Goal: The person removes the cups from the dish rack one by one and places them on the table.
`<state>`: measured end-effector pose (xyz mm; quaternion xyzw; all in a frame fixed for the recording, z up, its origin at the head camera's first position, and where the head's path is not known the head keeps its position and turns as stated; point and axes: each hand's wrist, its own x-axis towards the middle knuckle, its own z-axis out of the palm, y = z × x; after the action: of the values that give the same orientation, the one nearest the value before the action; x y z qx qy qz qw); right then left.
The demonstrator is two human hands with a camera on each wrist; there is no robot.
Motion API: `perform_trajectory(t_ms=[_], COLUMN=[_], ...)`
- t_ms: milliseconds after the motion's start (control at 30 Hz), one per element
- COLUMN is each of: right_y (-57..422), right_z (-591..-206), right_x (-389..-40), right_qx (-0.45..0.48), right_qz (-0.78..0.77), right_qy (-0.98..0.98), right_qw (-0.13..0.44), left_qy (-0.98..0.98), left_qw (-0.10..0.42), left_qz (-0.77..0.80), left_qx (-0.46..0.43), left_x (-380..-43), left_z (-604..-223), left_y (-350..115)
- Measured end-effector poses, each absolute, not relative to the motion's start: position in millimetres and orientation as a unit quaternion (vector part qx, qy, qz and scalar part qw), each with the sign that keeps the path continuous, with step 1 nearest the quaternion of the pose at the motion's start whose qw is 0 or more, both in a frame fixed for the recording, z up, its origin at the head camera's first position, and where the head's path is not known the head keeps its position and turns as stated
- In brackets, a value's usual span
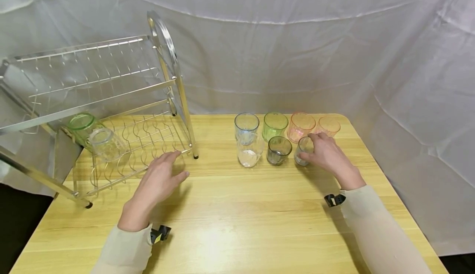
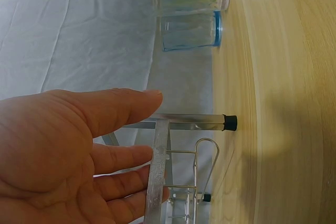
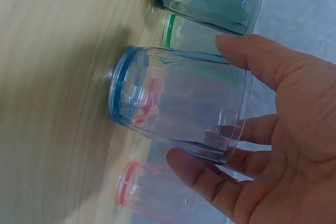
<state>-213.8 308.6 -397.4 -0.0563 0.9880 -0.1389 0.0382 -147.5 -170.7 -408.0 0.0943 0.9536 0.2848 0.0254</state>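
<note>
My right hand (image 1: 328,154) is around a small clear glass with a bluish base (image 3: 181,103). The thumb lies on one side near the rim and the fingers on the other; the glass stands upright on the table. Beside it is a dark grey glass (image 1: 279,151), and further left a clear glass (image 1: 249,154). Behind stand a blue glass (image 1: 246,127), a green glass (image 1: 275,126), a pink glass (image 1: 301,127) and a paler pink glass (image 1: 330,125), partly hidden by my hand. My left hand (image 1: 157,185), fingers extended and holding nothing, is by the front right of the metal rack (image 1: 182,113).
The rack has two tiers. On its lower tier, at the left, a green glass (image 1: 83,127) and a clear glass (image 1: 107,144) lie tilted against the wires. The wooden table (image 1: 230,212) ends near a grey cloth backdrop (image 1: 278,59) behind and at the right.
</note>
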Motion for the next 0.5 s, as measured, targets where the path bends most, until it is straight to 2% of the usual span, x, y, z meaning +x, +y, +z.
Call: perform_trajectory(t_ms=[500], right_y=[309.0], right_z=[-395.5], right_x=[-213.5], right_qx=[-0.052], right_qz=[-0.144], right_qy=[0.987], right_qw=[0.057], left_qy=[0.951], left_qw=[0.049], left_qz=[0.289], left_qx=[0.093], left_x=[-149.5], left_z=[-405.1], left_y=[-172.7])
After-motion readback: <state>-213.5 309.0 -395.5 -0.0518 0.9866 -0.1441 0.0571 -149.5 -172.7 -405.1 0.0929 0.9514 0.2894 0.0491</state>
